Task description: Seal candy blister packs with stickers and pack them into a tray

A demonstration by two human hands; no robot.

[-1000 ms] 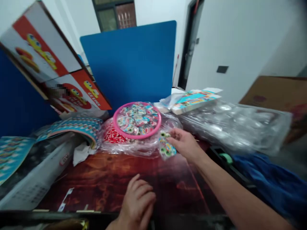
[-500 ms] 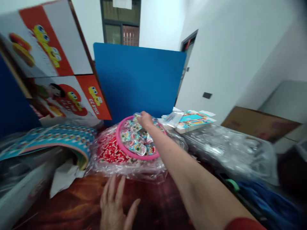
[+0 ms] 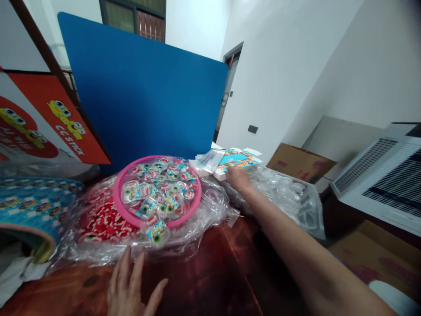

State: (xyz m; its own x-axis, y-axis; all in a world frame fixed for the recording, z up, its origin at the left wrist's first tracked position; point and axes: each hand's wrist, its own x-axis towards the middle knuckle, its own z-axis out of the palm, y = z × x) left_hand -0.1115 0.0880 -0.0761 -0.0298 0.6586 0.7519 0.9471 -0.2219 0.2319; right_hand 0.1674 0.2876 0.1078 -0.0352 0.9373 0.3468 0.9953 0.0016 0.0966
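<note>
My right hand [image 3: 238, 179] reaches far out to a stack of colourful printed cards [image 3: 237, 160] lying on a bag of clear plastic trays [image 3: 289, 197]; the fingers touch the stack's near edge, and whether they grip anything is hidden. My left hand [image 3: 131, 287] rests flat with fingers spread on the dark red table [image 3: 210, 272], just in front of a clear plastic bag [image 3: 210, 210]. On that bag sits a pink round tray [image 3: 120, 208] filled with several small wrapped cartoon-eye packets [image 3: 158, 193]. One packet [image 3: 157, 230] hangs over the tray's near rim.
A blue partition panel [image 3: 144, 92] stands behind the tray. Red-and-white printed cartons [image 3: 42, 127] lean at the left, above a curled blue printed sheet [image 3: 29, 206]. Red-and-white small items [image 3: 98, 221] fill the bag under the tray. A brown carton [image 3: 301, 162] and a white vented unit [image 3: 384, 175] stand at the right.
My right hand has left the pink tray and swung right to the card stack. The packet it held a second ago is out of the hand. The view has turned right.
</note>
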